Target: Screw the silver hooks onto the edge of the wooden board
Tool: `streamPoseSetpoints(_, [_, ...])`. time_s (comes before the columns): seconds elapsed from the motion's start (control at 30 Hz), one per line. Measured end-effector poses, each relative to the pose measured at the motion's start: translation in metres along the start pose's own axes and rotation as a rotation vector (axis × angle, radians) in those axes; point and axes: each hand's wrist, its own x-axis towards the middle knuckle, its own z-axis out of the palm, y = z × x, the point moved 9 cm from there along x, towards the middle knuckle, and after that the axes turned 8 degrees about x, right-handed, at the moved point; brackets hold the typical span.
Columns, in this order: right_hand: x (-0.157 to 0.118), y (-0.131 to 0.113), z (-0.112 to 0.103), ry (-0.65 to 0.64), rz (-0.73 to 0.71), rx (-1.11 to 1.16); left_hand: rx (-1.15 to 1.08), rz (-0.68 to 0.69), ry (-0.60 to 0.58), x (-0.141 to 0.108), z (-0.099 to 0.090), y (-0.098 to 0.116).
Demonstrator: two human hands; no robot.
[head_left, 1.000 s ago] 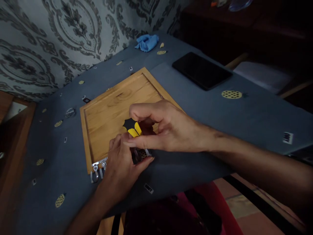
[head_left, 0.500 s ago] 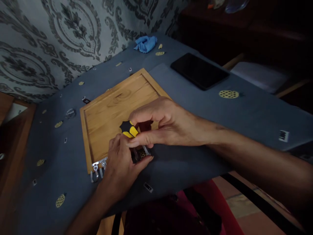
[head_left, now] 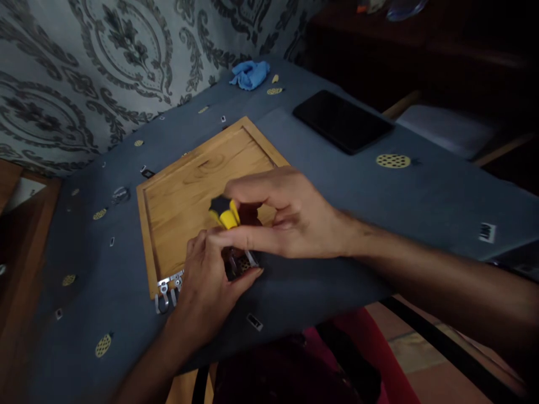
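Note:
My right hand [head_left: 290,216] is closed around the yellow and black handle of a screwdriver [head_left: 224,210], thumb on the near side and fingers bent on the far side. The handle points up; its shaft and tip are hidden. Below it, my left hand [head_left: 206,286] grips the near edge of a framed wooden board [head_left: 189,196], where a metal hook strip [head_left: 164,289] runs along the frame. Shiny hooks show on both sides of this hand, and its thumb reaches out to the right beneath them. The fingers cover the middle of the strip.
A black tablet or large phone [head_left: 343,120] lies behind and right of the board. Crumpled blue cloth or plastic [head_left: 250,75] sits at the back by the patterned curtain. Left of the board is a small shiny object [head_left: 120,195]. The dark blue tablecloth [head_left: 328,286] ends near my lap.
The screwdriver handle has turned and tipped a little in my right hand, whose fingers and thumb have shifted around it. My left hand and the board stay where they were.

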Motion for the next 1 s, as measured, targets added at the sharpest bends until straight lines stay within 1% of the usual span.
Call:
streamPoseSetpoints(0.1, [-0.002, -0.002, -0.02, 0.24, 0.034, 0.085, 0.016, 0.03, 0.024, 0.001, -0.004, 0.004])
streamPoseSetpoints(0.13, [-0.003, -0.001, -0.025, 0.294, 0.052, 0.092, 0.022, 0.051, 0.023, 0.001, -0.004, 0.006])
streamPoseSetpoints(0.17, [-0.003, 0.0, -0.028, 0.318, 0.067, 0.085, 0.028, 0.071, 0.023, 0.0, -0.004, 0.008])
streamPoseSetpoints(0.23, [-0.002, 0.003, -0.025, 0.279, 0.088, 0.06, 0.037, 0.094, 0.028, 0.0, -0.005, 0.009])
streamPoseSetpoints(0.33, [0.0, 0.003, -0.016, 0.164, 0.044, 0.0, 0.042, 0.069, 0.036, -0.001, -0.005, 0.007])
streamPoseSetpoints(0.4, [0.0, 0.002, -0.011, 0.119, 0.017, -0.054, 0.039, 0.062, 0.033, -0.001, -0.005, 0.007])
streamPoseSetpoints(0.47, [-0.001, 0.004, -0.008, 0.087, 0.023, -0.101, 0.035, 0.057, 0.035, -0.001, -0.006, 0.007])
streamPoseSetpoints(0.57, [-0.001, 0.005, -0.005, 0.06, 0.031, -0.113, 0.03, 0.046, 0.031, -0.001, -0.006, 0.006])
streamPoseSetpoints(0.77, [-0.001, 0.008, 0.0, 0.018, -0.006, -0.133, 0.051, 0.052, 0.036, -0.001, -0.004, 0.006])
streamPoseSetpoints(0.9, [0.0, 0.008, 0.001, 0.013, -0.013, -0.101, 0.048, 0.055, 0.054, -0.001, -0.006, 0.006])
streamPoseSetpoints(1.0, [0.001, 0.008, 0.002, -0.025, -0.004, -0.116, 0.036, 0.042, 0.047, -0.001, -0.006, 0.004])
